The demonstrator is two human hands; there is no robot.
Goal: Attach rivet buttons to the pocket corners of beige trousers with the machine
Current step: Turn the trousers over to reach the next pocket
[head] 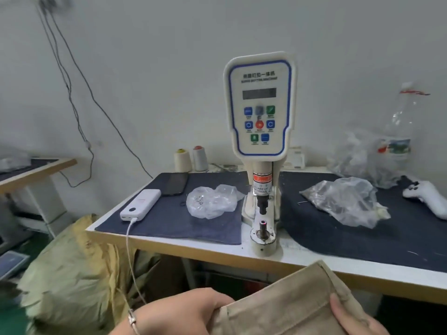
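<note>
Beige trousers (290, 303) — held low before the table edge, left hand (179, 313) gripping one side, right hand (353, 320) pinching the other, hands apart — not yet under the rivet machine (262, 151); no rivet visible on the cloth, attaching apparently still ahead.

Left hand (183, 313) low in view, fingers curled over trousers (285, 308) edge (bracelet at wrist). Right hand (358, 320) at bottom right, thumb pressed flat on fabric.
</note>
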